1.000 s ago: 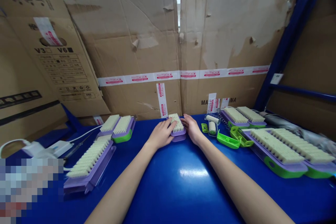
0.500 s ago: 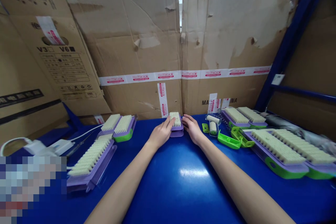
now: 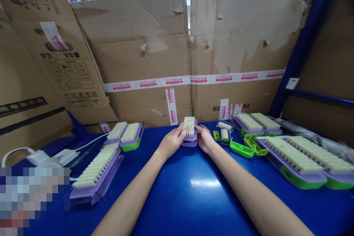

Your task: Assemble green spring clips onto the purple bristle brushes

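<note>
At the far middle of the blue table (image 3: pixel 177 199), a brush (image 3: pixel 189 127) with cream bristles on a purple base lies bristles up. My left hand (image 3: pixel 172 141) grips it from the left, fingertips over the bristles and the near side. On the opposite side, my right hand (image 3: pixel 204 138) closes its fingers against the purple edge; its thumb side is partly hidden. Close to my right hand are a small green plate (image 3: pixel 216 135), clear-cased white rollers (image 3: pixel 225 134) and a bright green plastic part (image 3: pixel 241 147).
Several similar brushes lie on the left (image 3: pixel 95 167) and the right (image 3: pixel 294 155), the right ones with green ends. A white plug with cable (image 3: pixel 41 156) is at the left. Cardboard sheets (image 3: pixel 143 51) stand along the back; blue posts (image 3: pixel 298 44) rise at the right.
The brush has shifted slightly right and turned a little. My left hand moved right with it, and my right hand's fingers now touch its right edge.
</note>
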A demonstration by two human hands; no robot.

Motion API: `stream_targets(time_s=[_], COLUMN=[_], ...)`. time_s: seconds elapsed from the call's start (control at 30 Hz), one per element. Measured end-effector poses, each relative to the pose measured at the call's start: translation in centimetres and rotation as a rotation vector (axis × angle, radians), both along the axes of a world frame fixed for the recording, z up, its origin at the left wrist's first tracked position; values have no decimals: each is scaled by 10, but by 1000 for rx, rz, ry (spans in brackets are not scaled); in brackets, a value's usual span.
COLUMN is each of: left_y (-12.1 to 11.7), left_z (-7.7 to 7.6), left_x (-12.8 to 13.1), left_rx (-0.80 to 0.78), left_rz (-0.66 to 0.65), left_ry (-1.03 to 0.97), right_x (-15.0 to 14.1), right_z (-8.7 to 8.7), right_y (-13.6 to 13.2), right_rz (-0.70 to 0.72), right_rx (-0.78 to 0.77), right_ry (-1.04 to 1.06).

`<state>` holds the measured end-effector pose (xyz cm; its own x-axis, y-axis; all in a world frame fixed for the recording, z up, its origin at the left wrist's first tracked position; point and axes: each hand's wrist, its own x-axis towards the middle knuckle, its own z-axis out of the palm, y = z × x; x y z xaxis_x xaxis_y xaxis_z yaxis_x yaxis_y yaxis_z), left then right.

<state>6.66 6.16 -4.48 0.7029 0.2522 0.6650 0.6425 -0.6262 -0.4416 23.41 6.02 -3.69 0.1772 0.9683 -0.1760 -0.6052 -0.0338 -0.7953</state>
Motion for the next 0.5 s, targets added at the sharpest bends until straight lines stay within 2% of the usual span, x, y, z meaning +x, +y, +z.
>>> stream_targets(time_s=[0.27, 0.43, 0.5], left_y=[-11, -13, -12], left_z=[9, 8, 7], left_x=[7, 10, 9], left_rx=[-72, -160, -200], left_rz=[1, 92, 73], left_ry=[20, -13, -18], right_x=[-2, -1, -1], right_z=[3, 2, -1], right_y=[-2, 1, 3], right_rz=[-88, -170, -156], right_rx=[-16, 4, -7], right_ry=[91, 160, 163])
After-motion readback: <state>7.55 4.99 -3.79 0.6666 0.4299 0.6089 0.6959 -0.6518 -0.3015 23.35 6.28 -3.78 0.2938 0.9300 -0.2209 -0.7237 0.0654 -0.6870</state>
